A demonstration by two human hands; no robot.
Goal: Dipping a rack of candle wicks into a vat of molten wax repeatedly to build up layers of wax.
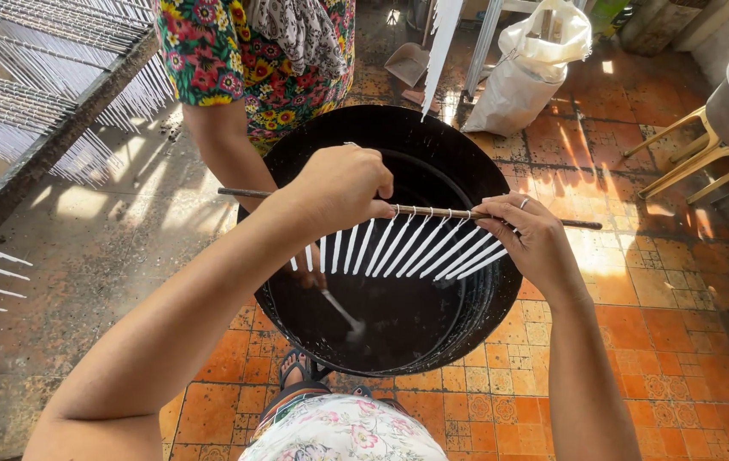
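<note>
Black and glossy, the big round tub [475, 183] fills the middle of my head view, standing on the orange tiled floor [680, 341], dark liquid down inside it. Right above it I've got the thin rod [432, 212] held level, and it runs from left of the tub's rim out past its right edge. My left hand [339, 189] is wrapped over the rod near its middle, fingers closed around it in a fist. My right hand [528, 239] is pinching the rod further right, fingertips closed on it, a ring showing on one finger. Hanging off the rod between and below my hands is a row of white candles [407, 248], slim tapers on short wicks, all swinging slantwise toward the left and down, over the tub's mouth and clear of the liquid.

Across the tub stands another person in a flowered dress [211, 51]; their forearm [228, 154] reaches down behind the rod toward the tub's left rim. Low in the liquid I see a pale ladle [343, 316]; what holds it, I can't tell. Far left, a dark rack [49, 145] carries more rows of white tapers. Top right, a white sack [526, 77] leans on the floor, and a yellowish plastic stool [688, 158] stands near the right edge.
</note>
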